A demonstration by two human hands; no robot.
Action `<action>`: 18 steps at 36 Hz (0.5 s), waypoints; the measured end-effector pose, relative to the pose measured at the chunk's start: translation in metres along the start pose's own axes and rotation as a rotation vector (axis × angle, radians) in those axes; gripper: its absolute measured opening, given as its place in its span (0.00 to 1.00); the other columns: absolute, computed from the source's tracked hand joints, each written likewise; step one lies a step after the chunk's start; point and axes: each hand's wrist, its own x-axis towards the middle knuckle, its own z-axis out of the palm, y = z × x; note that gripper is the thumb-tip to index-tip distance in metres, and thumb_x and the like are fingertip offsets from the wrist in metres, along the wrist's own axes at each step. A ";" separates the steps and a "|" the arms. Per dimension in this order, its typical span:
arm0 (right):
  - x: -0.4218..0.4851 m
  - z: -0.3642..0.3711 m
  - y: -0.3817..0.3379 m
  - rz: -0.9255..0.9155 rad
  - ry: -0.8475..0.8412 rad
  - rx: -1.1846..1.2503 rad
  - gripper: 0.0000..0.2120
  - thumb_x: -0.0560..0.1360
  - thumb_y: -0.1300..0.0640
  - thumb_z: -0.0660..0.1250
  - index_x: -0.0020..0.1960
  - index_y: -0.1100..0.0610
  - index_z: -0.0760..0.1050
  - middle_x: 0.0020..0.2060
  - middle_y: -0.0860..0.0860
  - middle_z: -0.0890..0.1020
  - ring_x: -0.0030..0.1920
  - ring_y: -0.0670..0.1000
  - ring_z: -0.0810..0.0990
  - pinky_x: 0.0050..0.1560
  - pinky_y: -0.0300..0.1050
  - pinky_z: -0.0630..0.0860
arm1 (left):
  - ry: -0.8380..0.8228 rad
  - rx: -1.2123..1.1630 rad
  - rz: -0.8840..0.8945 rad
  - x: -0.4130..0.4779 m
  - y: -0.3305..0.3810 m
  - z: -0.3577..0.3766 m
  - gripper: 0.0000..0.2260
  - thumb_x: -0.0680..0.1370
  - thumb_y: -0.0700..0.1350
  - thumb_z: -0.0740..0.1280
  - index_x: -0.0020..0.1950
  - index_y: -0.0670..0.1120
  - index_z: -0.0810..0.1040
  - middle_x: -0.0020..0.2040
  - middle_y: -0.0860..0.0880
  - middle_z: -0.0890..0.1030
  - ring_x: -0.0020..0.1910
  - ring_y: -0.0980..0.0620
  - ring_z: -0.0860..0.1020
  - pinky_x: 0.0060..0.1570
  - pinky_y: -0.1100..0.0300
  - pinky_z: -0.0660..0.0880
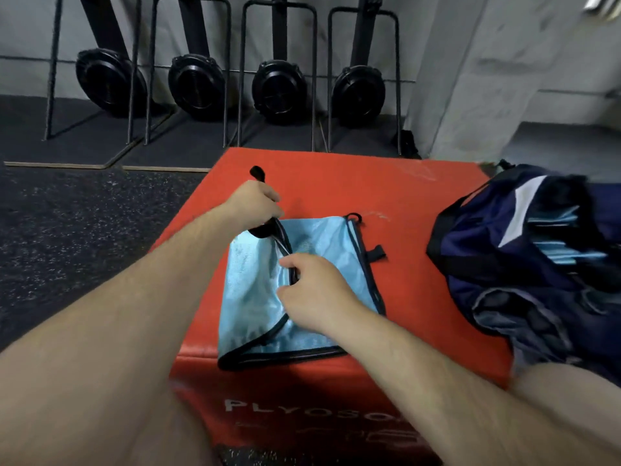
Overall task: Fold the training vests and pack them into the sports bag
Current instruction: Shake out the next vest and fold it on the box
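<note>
- Left hand [255,203] clenched round the black trim at the far left corner of the light-blue vest [250,297].
- Right hand [314,290] pinches the trim mid-vest.
- Vest lies near-to-far on a red box [410,203] lettered "PLYOSO".
- Navy sports bag [487,253] sits at the right.

Surroundings: gym floor area.
Red plyo box [336,183], white lettering on its near face, stands on black speckled rubber floor [67,230]; a row of four black flywheel machines [279,87] stands upright against the grey wall [470,62].
</note>
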 end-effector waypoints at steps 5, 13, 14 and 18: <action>-0.006 -0.026 0.038 0.089 -0.016 0.003 0.26 0.75 0.61 0.65 0.72 0.51 0.70 0.58 0.50 0.76 0.38 0.48 0.73 0.36 0.38 0.68 | -0.053 0.086 0.045 0.008 0.031 0.043 0.14 0.73 0.40 0.74 0.58 0.44 0.81 0.53 0.47 0.79 0.48 0.50 0.77 0.45 0.60 0.72; -0.009 -0.038 0.073 0.162 -0.040 0.027 0.28 0.74 0.63 0.63 0.74 0.53 0.67 0.52 0.51 0.75 0.33 0.45 0.69 0.29 0.36 0.62 | -0.138 0.227 0.094 0.011 0.058 0.096 0.08 0.73 0.41 0.74 0.47 0.49 0.76 0.42 0.47 0.77 0.40 0.49 0.75 0.43 0.56 0.75; -0.010 -0.039 0.075 0.167 -0.038 0.023 0.28 0.74 0.64 0.62 0.73 0.53 0.68 0.51 0.52 0.74 0.33 0.45 0.69 0.28 0.36 0.62 | -0.142 0.244 0.102 0.012 0.060 0.101 0.08 0.73 0.41 0.73 0.46 0.49 0.76 0.41 0.47 0.76 0.39 0.49 0.74 0.41 0.56 0.74; -0.012 -0.043 0.087 0.179 -0.016 -0.010 0.27 0.74 0.63 0.63 0.72 0.53 0.69 0.60 0.51 0.72 0.40 0.48 0.74 0.36 0.39 0.69 | -0.179 0.239 0.095 0.013 0.063 0.115 0.07 0.73 0.41 0.71 0.43 0.50 0.74 0.40 0.46 0.75 0.37 0.49 0.72 0.38 0.57 0.71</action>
